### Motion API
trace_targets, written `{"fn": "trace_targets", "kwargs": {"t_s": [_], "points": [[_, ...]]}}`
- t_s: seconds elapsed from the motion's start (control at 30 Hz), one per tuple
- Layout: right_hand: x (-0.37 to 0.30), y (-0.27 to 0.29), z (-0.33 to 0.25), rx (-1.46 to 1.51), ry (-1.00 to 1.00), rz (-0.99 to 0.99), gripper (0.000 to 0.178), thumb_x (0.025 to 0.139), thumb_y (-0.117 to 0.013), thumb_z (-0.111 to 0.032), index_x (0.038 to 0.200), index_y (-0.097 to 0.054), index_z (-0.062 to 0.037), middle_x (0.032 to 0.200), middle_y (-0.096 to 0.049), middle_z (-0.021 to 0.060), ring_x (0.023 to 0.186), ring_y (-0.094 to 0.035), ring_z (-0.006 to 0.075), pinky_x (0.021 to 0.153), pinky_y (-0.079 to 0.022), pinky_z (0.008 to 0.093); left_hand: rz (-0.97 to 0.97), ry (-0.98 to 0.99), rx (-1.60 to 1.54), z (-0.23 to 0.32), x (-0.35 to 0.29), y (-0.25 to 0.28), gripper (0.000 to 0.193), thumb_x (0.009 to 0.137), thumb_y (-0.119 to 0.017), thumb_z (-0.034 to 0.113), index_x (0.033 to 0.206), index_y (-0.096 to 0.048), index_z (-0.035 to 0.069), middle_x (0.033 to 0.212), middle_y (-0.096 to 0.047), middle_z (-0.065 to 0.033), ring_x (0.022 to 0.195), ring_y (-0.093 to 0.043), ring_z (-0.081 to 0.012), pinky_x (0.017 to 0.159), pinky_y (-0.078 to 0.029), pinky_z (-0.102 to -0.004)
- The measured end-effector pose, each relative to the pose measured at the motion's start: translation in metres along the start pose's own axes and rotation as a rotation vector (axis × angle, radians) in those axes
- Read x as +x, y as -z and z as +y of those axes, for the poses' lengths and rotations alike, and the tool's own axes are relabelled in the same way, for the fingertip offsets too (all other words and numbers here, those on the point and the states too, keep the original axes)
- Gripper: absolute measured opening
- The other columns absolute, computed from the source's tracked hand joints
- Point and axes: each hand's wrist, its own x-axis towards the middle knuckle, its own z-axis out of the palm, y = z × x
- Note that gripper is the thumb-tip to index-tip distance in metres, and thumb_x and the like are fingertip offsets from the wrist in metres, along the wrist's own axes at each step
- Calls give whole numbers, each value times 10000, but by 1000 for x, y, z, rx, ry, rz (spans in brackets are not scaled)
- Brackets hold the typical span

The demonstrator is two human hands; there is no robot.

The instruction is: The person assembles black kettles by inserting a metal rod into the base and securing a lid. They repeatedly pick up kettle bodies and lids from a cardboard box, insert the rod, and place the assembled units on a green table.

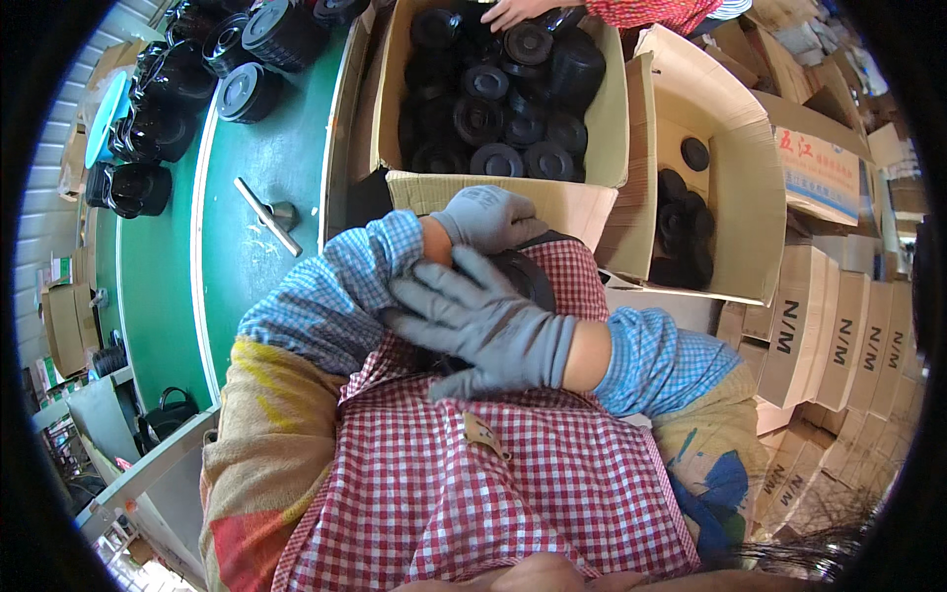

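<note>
A dark, round black plastic piece [531,280] lies on my lap against the red checked apron [464,513], mostly covered by my gloved hands. My left hand [485,217], in a grey glove, curls over its far edge with the fingers bent closed. Across its near side lies my right hand [483,324], also grey-gloved, open with fingers spread and pointing left. What is under the right palm is hidden.
Ahead stands a cardboard box [503,197] of black round lids, with another person's hand [518,12] over it. To its right, a second box [764,227] holds fewer lids. A green table [266,178] on the left bears black stacks and a metal tool [268,217].
</note>
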Motion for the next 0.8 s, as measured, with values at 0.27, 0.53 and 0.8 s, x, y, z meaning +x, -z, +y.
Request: {"fn": "trace_targets", "kwargs": {"t_s": [0.27,0.53,0.8], "points": [[-24,-1,43,-102,166,183,626,876,-616,-553,1413,-595,-230,1606,-358,112,1512,-233,359,1202,-166,627,-222,-289,-186,-35,10,-29,366,996,-609,297,1254,-646,40,1454,-529,-160,1330,-532,-267,1008,-498,-441],[-48,-19,84,140,-16,64,610,923,-571,-574,1406,-583,-202,1560,-415,122,1495,-271,370,1216,-138,616,78,-466,-515,-20,-23,-31,300,966,-622,250,1220,-681,101,1251,-659,-116,1189,-624,-269,1031,-490,-393],[-4,-13,10,-174,-24,148,582,932,-524,-579,1409,-591,-253,1622,-343,116,1525,-210,386,1215,-69,640,14,-257,-32,4,24,-33,358,991,-585,390,1081,-675,55,1033,-692,-203,974,-676,-390,868,-523,-492]]}}
